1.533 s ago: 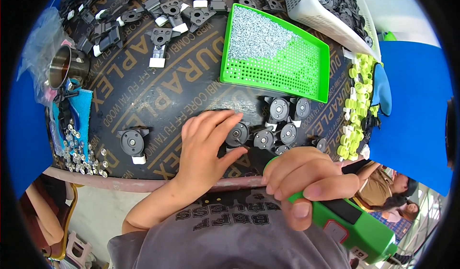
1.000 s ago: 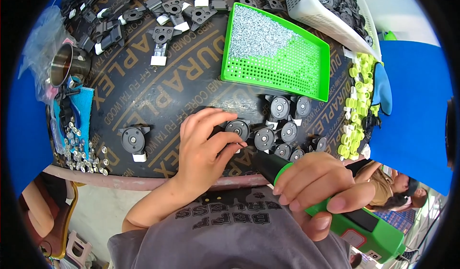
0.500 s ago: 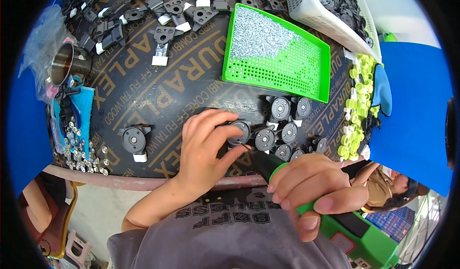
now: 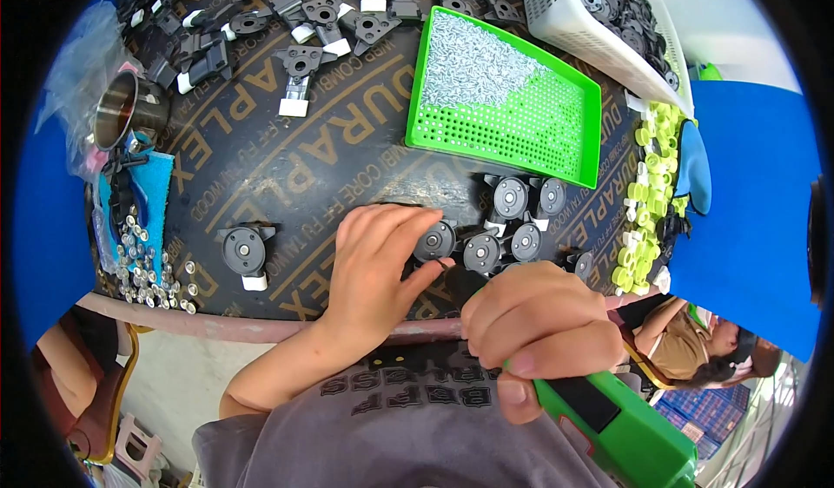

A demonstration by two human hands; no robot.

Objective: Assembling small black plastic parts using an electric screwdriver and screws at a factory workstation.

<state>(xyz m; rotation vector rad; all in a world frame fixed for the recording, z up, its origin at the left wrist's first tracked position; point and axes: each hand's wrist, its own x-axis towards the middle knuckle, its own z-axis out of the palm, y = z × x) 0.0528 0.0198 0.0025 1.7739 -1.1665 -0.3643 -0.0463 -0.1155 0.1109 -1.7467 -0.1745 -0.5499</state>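
My left hand (image 4: 373, 258) rests on the table, its thumb and forefinger curved round the sides of a black round-faced plastic part (image 4: 434, 241). In my right hand (image 4: 543, 319) is a green electric screwdriver (image 4: 630, 427), gripped with the fingers wrapped round its black front end. Its bit points at the lower edge of the held part, close to my left thumb; whether it touches a screw cannot be made out. Just right of my left hand stand several like parts (image 4: 511, 198), some partly hidden by my right hand. Another such part (image 4: 244, 249) lies alone to the left.
Beyond my hands is a green perforated tray (image 4: 504, 154) with many small silver screws. A white basket (image 4: 556, 15) of black parts stands far right, with yellow-green caps (image 4: 647, 197) below it. Black brackets (image 4: 301, 62) lie far left, near a metal cup (image 4: 130, 110) and small round pieces (image 4: 143, 262).
My right hand has moved left with the screwdriver, its bit shifting slightly up and left along the held part. My left forefinger has lifted off the part's face to its upper edge.
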